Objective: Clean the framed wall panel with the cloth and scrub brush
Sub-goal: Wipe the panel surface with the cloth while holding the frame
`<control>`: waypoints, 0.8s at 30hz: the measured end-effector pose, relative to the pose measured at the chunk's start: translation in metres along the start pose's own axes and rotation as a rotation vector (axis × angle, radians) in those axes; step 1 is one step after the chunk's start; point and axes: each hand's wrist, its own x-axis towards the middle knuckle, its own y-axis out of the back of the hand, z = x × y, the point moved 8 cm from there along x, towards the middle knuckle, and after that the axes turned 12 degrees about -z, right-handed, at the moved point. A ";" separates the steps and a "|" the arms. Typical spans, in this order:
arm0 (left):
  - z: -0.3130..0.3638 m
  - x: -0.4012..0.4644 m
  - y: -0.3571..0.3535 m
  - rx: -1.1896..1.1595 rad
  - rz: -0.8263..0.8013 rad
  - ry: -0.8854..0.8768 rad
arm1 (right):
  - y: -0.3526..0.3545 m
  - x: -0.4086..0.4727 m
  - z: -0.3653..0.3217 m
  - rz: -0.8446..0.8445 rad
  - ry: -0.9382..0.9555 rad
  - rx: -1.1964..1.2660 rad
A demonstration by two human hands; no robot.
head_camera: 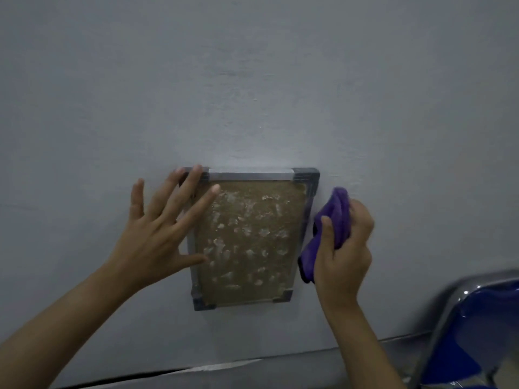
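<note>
Hands: left (157, 234) flat on framed panel (247, 242), right (344, 248) gripping purple cloth (334, 217)

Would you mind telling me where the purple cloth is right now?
In the head view the cloth is bunched in the right hand, just right of the panel frame's right edge, against the wall.

You've got the framed panel (250, 242) flat on the wall, grey frame, brown face blotched white; purple cloth (334, 220) bunched just right of it.
</note>
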 end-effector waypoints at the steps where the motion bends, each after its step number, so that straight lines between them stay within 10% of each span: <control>1: -0.004 -0.001 -0.005 0.034 -0.037 0.009 | -0.009 0.004 -0.005 0.013 0.092 -0.085; 6: -0.017 0.000 -0.014 0.138 -0.101 0.051 | -0.064 0.006 -0.010 0.021 0.314 -0.473; 24: -0.018 0.004 -0.012 0.251 0.087 0.080 | -0.079 -0.015 -0.002 0.055 0.401 -0.525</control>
